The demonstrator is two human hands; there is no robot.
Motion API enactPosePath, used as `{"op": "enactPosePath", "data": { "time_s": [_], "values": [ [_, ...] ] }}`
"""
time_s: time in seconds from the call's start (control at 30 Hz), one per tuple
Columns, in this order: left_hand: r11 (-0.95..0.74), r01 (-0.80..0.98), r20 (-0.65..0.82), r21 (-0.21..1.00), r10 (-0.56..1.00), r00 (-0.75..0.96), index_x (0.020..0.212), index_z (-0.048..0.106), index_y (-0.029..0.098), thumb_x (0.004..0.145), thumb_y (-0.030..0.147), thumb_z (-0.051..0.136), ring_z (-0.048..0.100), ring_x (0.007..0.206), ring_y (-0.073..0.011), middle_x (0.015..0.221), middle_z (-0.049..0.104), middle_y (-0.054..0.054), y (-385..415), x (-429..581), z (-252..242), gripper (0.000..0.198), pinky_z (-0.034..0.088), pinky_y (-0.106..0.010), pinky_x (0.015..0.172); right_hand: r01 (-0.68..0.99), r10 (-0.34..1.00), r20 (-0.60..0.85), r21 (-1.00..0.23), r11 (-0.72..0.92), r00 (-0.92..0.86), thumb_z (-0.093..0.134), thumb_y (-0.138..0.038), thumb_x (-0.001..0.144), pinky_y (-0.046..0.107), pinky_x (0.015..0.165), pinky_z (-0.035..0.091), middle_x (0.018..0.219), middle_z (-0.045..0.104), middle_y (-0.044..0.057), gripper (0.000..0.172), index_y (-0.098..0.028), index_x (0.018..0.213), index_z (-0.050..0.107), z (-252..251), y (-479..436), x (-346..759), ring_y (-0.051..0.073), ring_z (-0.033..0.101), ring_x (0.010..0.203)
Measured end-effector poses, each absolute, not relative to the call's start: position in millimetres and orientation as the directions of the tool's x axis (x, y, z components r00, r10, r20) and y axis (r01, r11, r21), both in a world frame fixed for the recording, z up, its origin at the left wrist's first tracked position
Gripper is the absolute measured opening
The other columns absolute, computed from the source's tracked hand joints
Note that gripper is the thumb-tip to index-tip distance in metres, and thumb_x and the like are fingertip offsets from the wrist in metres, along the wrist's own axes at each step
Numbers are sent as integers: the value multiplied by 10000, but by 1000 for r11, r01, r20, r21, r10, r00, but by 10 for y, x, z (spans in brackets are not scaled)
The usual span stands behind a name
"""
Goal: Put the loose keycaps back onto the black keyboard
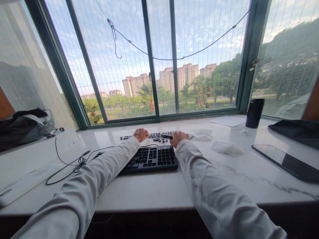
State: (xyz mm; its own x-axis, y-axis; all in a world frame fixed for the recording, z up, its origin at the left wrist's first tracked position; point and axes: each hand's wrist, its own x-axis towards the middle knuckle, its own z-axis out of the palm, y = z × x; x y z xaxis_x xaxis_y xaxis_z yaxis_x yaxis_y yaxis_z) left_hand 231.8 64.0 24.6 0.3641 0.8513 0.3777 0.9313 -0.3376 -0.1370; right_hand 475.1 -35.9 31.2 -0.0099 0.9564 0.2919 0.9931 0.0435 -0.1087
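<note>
A black keyboard (154, 157) lies on the white counter in front of me, its left part hidden under my left sleeve. Behind it, several loose black keycaps (156, 135) are spread in rows. My left hand (141, 134) is down among these keycaps with its fingers curled; whatever is between the fingertips is hidden. Just beyond the keyboard's upper right corner, my right hand (179, 137) is closed around a slim dark object (166, 136) that points left over the keycaps. Its exact kind is too small to tell.
A cable (81, 160) lies coiled left of the keyboard, near a long white box (27, 182). To the right are crumpled clear plastic (227, 148), a tablet (286, 161), a black cylinder (255, 113) and paper (228, 120). A window (159, 116) stands behind.
</note>
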Motion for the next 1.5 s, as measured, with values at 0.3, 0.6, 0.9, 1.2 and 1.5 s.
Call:
{"op": "enactPosePath", "data": {
  "time_s": [0.3,0.6,0.9,1.2,1.5],
  "values": [
    [-330,929,383,-165,847,369,826,744,270,755,375,577,631,804,-201,842,721,-46,436,2157,376,210,431,-273,731,993,955,296,-108,51,-17,529,-353,724,363,743,433,981,640,128,309,-194,962,647,332,-398,4736,260,602,902],
    [-384,905,381,-184,821,425,893,730,274,769,445,574,633,825,-199,882,714,-49,547,2459,292,263,435,-263,731,993,951,310,-117,27,11,532,-359,726,363,750,440,976,648,120,323,-196,978,650,307,-382,4747,263,605,915],
    [-395,880,321,-264,824,467,898,737,267,754,370,608,635,859,-228,921,705,-76,686,2516,251,219,442,-290,747,990,949,315,-138,42,4,538,-352,721,368,750,439,966,651,126,312,-195,964,653,314,-372,4745,270,607,911],
    [-403,871,315,-280,819,480,884,740,251,777,342,582,633,842,-229,905,705,-88,667,2540,233,211,444,-295,723,990,946,324,-134,48,-2,530,-384,713,380,732,448,938,654,128,323,-190,940,652,307,-362,4745,273,611,894],
    [-389,878,336,-278,817,468,858,742,231,777,360,574,630,820,-211,889,708,-83,646,2564,223,227,431,-276,702,989,944,329,-142,40,9,531,-361,715,370,725,446,940,656,122,310,-194,945,655,309,-370,4741,272,614,898]
  ]
}}
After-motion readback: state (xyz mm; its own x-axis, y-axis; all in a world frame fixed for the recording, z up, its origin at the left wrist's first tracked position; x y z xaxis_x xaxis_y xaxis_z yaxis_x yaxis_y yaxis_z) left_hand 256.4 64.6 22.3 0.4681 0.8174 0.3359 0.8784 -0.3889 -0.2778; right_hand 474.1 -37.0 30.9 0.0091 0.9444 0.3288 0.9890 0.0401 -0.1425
